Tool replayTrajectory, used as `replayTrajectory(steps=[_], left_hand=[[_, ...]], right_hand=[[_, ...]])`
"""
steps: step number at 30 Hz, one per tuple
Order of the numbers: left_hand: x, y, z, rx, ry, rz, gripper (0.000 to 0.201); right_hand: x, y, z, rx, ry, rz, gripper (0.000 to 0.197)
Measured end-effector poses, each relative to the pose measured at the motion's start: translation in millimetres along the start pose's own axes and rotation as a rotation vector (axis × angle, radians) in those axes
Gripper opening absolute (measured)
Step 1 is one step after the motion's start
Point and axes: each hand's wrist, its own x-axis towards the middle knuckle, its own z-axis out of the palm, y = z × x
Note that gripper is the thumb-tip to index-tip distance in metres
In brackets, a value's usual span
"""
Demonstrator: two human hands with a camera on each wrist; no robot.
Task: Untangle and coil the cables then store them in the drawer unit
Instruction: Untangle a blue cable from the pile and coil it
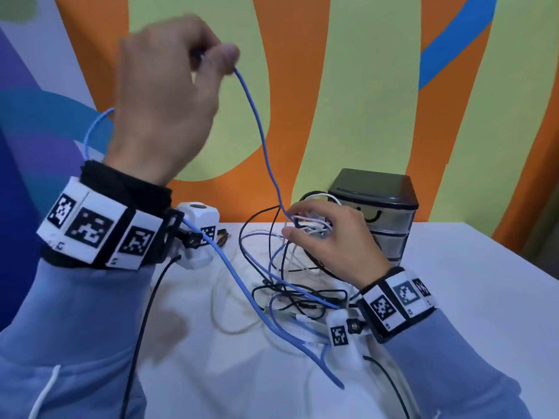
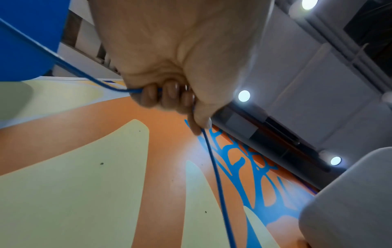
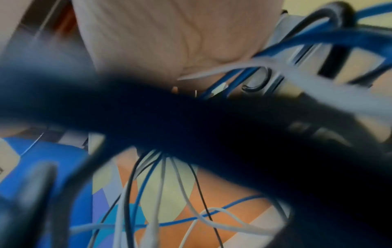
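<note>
My left hand (image 1: 211, 58) is raised high at the upper left and grips a blue cable (image 1: 260, 128), which runs through its curled fingers (image 2: 169, 95) and drops down to the tangle. A knot of black, white and blue cables (image 1: 290, 285) lies on the white table (image 1: 484, 297). Lower, my right hand (image 1: 314, 228) holds a bunch of white, black and blue strands lifted from the pile. Close behind that hand stands the dark drawer unit (image 1: 375, 207) with translucent drawers. In the right wrist view blurred cables (image 3: 161, 193) hang before the palm.
A colourful orange, green and blue wall (image 1: 363, 86) rises right behind the table. A black lead (image 1: 142, 328) hangs from my left wrist camera across the near table. The table's right edge slopes away at the far right.
</note>
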Motion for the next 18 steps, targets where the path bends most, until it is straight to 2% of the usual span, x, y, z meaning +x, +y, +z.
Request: replayTrajectory(steps=[2,4,6,7,9,11,13,15,18], left_hand=[[2.2,-3.8,-1.6,-0.044,0.163,-0.052,0.037],[5.2,-10.5,-4.4,-0.102,0.317,-0.101,0.030],[7.5,-16.5,-9.9,-0.142,0.404,-0.205,0.029],[8.5,-19.3,-12.8,-0.152,0.412,-0.254,0.029],[9.6,-21.7,-15.1,-0.146,0.413,-0.270,0.029],[10.1,-22.2,-13.6,-0.150,0.388,-0.200,0.028],[10.8,-21.2,-12.1,-0.171,0.320,-0.121,0.026],[10.3,-22.2,-7.9,-0.151,0.227,-0.094,0.029],[8.5,-22.5,-5.3,-0.134,0.144,-0.061,0.038]], right_hand=[[-0.5,-2.0,-0.7,-0.030,-0.002,-0.008,0.032],[-0.9,-2.8,-2.4,-0.119,0.012,0.006,0.042],[-0.5,-3.9,-4.6,-0.120,0.010,0.045,0.050],[-0.7,-4.4,-4.7,-0.094,0.017,0.043,0.045],[-1.0,-4.8,-3.7,-0.075,0.046,0.014,0.023],[-1.0,-7.1,-4.4,-0.144,0.056,0.010,0.014],[-1.1,-12.8,-8.1,-0.202,-0.001,0.037,0.034],[-1.5,-23.3,-16.9,-0.130,-0.104,0.071,0.056],[-1.2,-37.8,-38.6,0.012,-0.274,0.105,0.071]])
